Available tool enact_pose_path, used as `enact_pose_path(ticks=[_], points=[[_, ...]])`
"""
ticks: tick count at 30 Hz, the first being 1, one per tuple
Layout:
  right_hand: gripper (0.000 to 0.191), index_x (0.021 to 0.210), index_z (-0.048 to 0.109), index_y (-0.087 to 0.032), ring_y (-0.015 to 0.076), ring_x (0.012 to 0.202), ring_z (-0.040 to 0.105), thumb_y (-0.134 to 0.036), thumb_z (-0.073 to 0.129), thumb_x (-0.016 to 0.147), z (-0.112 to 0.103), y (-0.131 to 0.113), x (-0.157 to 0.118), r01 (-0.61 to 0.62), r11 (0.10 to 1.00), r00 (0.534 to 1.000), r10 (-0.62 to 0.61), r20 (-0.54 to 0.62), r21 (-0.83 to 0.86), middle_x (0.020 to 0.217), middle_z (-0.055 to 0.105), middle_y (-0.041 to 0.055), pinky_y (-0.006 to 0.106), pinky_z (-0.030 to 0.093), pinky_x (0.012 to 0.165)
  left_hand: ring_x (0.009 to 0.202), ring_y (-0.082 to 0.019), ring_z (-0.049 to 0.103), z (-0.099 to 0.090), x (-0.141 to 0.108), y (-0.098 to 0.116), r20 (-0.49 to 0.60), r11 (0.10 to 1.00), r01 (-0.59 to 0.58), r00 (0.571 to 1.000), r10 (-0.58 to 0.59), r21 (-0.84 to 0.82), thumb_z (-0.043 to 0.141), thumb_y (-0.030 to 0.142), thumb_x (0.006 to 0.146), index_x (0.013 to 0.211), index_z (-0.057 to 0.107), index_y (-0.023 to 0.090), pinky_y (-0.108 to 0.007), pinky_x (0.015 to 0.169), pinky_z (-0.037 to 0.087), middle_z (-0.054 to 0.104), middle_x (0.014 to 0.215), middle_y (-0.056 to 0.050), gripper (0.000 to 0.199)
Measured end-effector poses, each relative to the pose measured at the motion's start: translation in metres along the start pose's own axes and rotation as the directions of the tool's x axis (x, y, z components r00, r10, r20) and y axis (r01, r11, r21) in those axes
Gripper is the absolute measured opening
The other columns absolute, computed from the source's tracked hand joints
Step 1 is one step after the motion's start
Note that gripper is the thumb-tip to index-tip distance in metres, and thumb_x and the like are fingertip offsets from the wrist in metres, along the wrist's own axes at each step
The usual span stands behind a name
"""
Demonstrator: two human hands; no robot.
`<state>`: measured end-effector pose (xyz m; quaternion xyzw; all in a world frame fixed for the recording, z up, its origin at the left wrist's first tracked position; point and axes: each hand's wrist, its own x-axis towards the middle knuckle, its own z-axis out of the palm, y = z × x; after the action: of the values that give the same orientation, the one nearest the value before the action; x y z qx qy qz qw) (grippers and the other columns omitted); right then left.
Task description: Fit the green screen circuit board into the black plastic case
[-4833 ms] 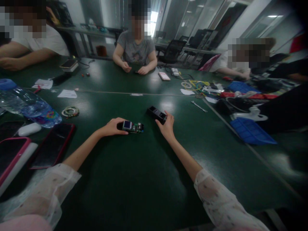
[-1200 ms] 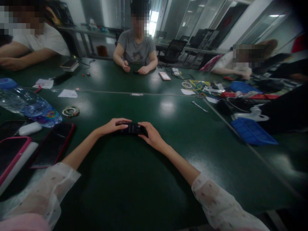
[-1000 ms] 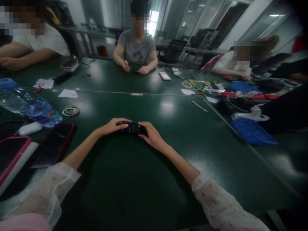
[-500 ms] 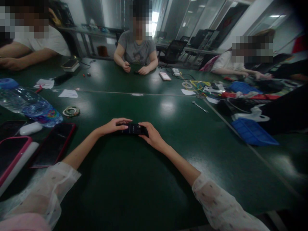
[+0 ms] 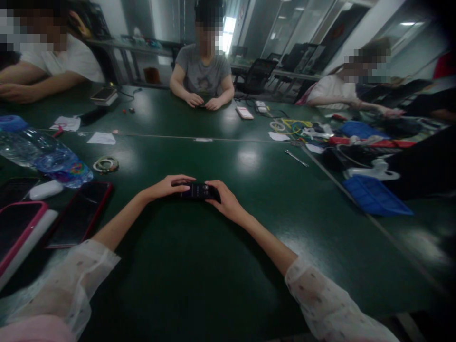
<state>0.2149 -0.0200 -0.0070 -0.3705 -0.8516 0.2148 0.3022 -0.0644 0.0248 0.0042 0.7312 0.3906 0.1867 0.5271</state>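
A black phone [image 5: 199,191] lies sideways between my two hands, just above or on the green table [image 5: 213,266]. My left hand [image 5: 167,188] grips its left end, with the thumb over the lit screen and the fingers along the far edge. Around the right end my right hand [image 5: 226,202] is closed, fingers at the far edge and thumb at the near edge. The screen shows dark content too small to read.
Left are a water bottle [image 5: 57,159], a red-edged phone [image 5: 80,213], a pink-edged phone [image 5: 17,232] and bracelets [image 5: 106,164]. Right are a wrench [image 5: 296,158], a blue tray [image 5: 375,195] and tangled cables [image 5: 295,127]. Three people sit around the table.
My hands and the phone have hardly moved. Across the table, the person's hands have come closer together. The person on the right has shifted slightly left.
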Motion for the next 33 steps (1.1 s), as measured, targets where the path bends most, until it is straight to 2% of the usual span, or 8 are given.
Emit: enact_pose_path(ticks=[7,14,16,19,22,27,33], points=[[0.058,0.137,0.039,-0.03,0.0255,0.126,0.053,-0.021,0.066,0.087,0.0,0.002,0.0,-0.059,0.997,0.998,0.058,0.004,0.044,0.134,0.053,0.0078,0.055,0.048,0.104,0.12,-0.026,0.054,0.001,0.006,-0.007,-0.044,0.991,-0.044,0.998,0.05,0.126,0.048,0.053,0.095,0.131,0.057,0.029,-0.043,0.101,0.043,0.059,0.132,-0.005,0.045],[0.059,0.139,0.038,-0.03,0.0254,0.128,0.053,-0.024,0.067,0.087,0.003,0.008,-0.001,-0.102,0.991,0.995,0.102,0.007,0.085,0.137,0.052,0.0086,0.054,0.047,0.104,0.119,-0.027,0.055,0.003,0.007,-0.011,-0.123,0.991,-0.015,0.992,0.032,0.133,0.044,0.059,0.095,0.128,0.06,0.024,-0.043,0.101,0.043,0.061,0.129,-0.007,0.05],[0.059,0.138,0.038,-0.03,0.0255,0.127,0.054,-0.025,0.067,0.087,0.004,0.01,0.0,-0.107,0.989,0.994,0.107,0.005,0.106,0.136,0.053,0.0089,0.054,0.046,0.105,0.121,-0.027,0.053,0.003,0.006,-0.011,-0.125,0.988,-0.018,0.991,0.037,0.151,0.042,0.061,0.095,0.131,0.058,0.025,-0.044,0.102,0.042,0.059,0.132,-0.008,0.053],[0.058,0.137,0.04,-0.028,0.0253,0.126,0.054,-0.026,0.068,0.086,0.005,0.012,0.0,-0.102,0.987,0.995,0.103,-0.002,0.125,0.135,0.054,0.0095,0.053,0.046,0.106,0.123,-0.028,0.052,0.001,0.005,-0.01,-0.082,0.979,-0.086,0.991,0.102,0.187,0.041,0.065,0.093,0.135,0.055,0.025,-0.045,0.104,0.039,0.057,0.135,-0.009,0.059],[0.06,0.138,0.04,-0.029,0.0253,0.128,0.053,-0.026,0.069,0.086,0.006,0.014,0.0,-0.098,0.986,0.995,0.1,-0.004,0.134,0.137,0.053,0.0089,0.053,0.045,0.106,0.123,-0.029,0.052,0.0,0.004,-0.008,-0.042,0.972,-0.118,0.991,0.129,0.203,0.049,0.065,0.089,0.137,0.051,0.025,-0.048,0.104,0.038,0.056,0.136,-0.01,0.062],[0.067,0.144,0.035,-0.031,0.0256,0.131,0.05,-0.026,0.068,0.086,0.006,0.013,0.0,-0.075,0.99,0.997,0.077,-0.009,0.119,0.14,0.051,0.0092,0.053,0.043,0.108,0.126,-0.032,0.051,0.002,0.002,-0.005,-0.058,0.963,-0.07,0.994,0.087,0.26,0.075,0.053,0.072,0.136,0.051,0.028,-0.051,0.106,0.036,0.056,0.137,-0.01,0.073],[0.056,0.136,0.044,-0.027,0.025,0.123,0.056,-0.027,0.069,0.085,0.005,0.017,0.002,-0.091,0.973,0.994,0.101,-0.034,0.211,0.132,0.056,0.0092,0.05,0.047,0.104,0.127,-0.034,0.048,0.002,0.003,-0.011,-0.086,0.957,-0.035,0.994,0.063,0.286,0.075,0.051,0.071,0.135,0.052,0.025,-0.054,0.105,0.035,0.055,0.136,-0.012,0.074]])
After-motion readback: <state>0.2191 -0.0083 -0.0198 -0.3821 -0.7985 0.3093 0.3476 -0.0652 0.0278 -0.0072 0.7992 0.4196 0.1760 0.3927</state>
